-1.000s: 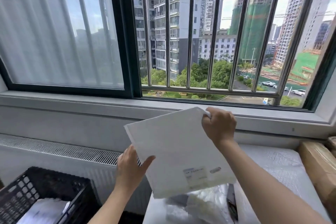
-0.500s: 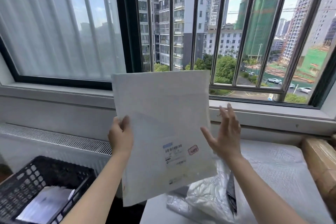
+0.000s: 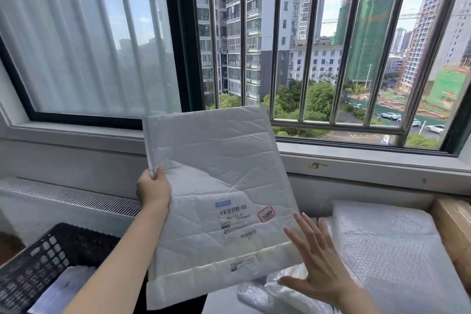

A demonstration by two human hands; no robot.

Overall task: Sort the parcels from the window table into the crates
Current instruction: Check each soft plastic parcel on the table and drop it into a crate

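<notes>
Head view shows the left hand [image 3: 152,192] pinching a white padded mailer [image 3: 216,186] by its left edge, holding it upright in the air in front of the window, label facing the person. That grip is a thumb-and-finger pinch on the seam alone. The right hand [image 3: 321,260] hangs just beside the mailer's lower right corner with fingers spread and holding nothing; whether its fingertips touch the mailer is hard to tell. Below, on the worktop [image 3: 219,306], lie a crumpled clear bag [image 3: 275,293], a bubble-wrapped parcel [image 3: 387,250] and, at the far right, a brown box [image 3: 453,232]. A black crate [image 3: 48,257] sits low on the left with a pale parcel [image 3: 61,290] already inside. The likely risk is the one-edge pinch: the mailer is broad and limp, so a swing toward the crate could make it flop, twist or slip out, landing beside the crate rather than in it. Its trailing bottom edge could also snag the bag and drag it off the worktop.
</notes>
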